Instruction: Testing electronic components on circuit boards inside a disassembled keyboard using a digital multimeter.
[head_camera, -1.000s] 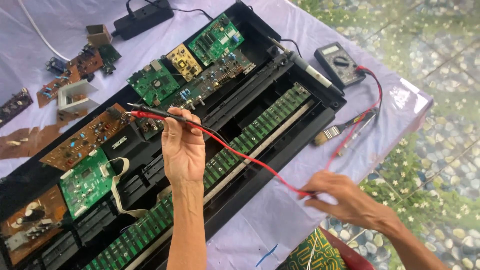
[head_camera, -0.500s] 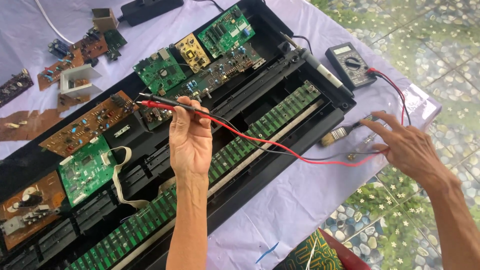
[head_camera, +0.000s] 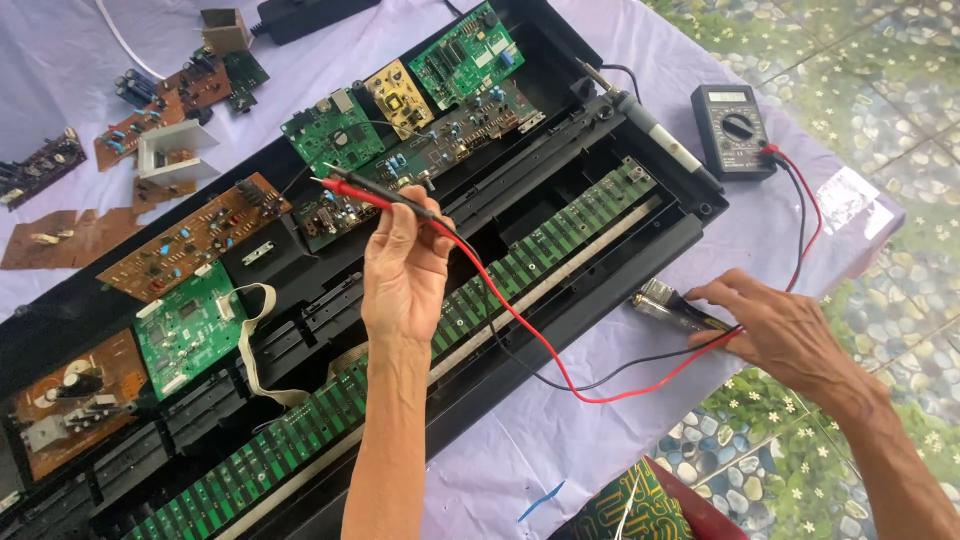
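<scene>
My left hand (head_camera: 405, 270) holds a red and a black test probe (head_camera: 372, 194) together, tips pointing left above the circuit boards. Their red and black leads (head_camera: 560, 375) sag across the white cloth to a dark multimeter (head_camera: 735, 130) at the right. My right hand (head_camera: 775, 322) rests on the cloth at the right, fingers on a small brush (head_camera: 665, 302) with a dark handle. Below both hands lies a long black opened keyboard case (head_camera: 560, 190) with a green strip of contact boards (head_camera: 530, 260) along it.
Green, brown and yellow circuit boards (head_camera: 335, 130) sit in the case's upper half. Loose boards and parts (head_camera: 170, 150) lie on the cloth at the upper left. A soldering iron (head_camera: 650, 125) rests on the case's right end. Patterned floor shows beyond the table's right edge.
My right hand moved from the lower middle to the right and came down on the brush. My left hand kept the probes and stayed over the case.
</scene>
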